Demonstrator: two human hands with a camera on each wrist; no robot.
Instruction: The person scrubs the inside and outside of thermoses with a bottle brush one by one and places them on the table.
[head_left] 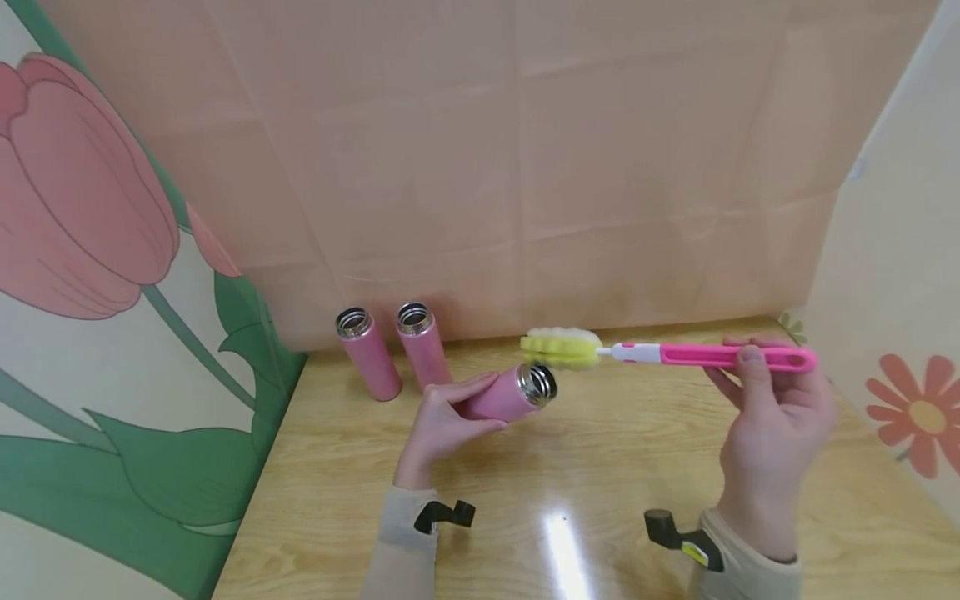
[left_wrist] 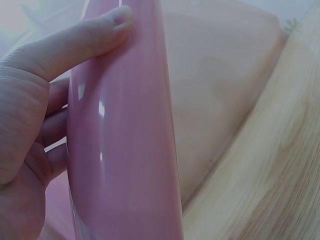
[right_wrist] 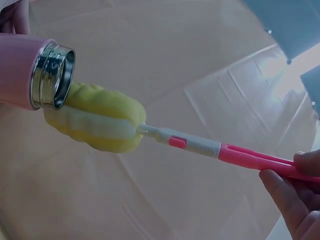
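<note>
In the head view my left hand [head_left: 444, 425] grips a pink bottle [head_left: 498, 398], tilted with its open steel mouth toward the right. The left wrist view shows the thumb along the side of the pink bottle [left_wrist: 125, 135] and fingers behind it. My right hand [head_left: 776, 417] holds a bottle brush [head_left: 697, 355] by its pink handle, nearly level. Its yellow and white sponge head [head_left: 562, 346] is beside and just above the bottle's mouth. In the right wrist view the sponge head [right_wrist: 100, 120] lies outside the steel rim [right_wrist: 52, 75], partly overlapped by it.
Two more pink bottles, one at the left [head_left: 371, 354] and one beside it [head_left: 425, 346], stand open at the back left of the wooden table [head_left: 337, 500]. A peach sheet [head_left: 525, 167] hangs behind. Flower-patterned panels [head_left: 97, 208] flank both sides.
</note>
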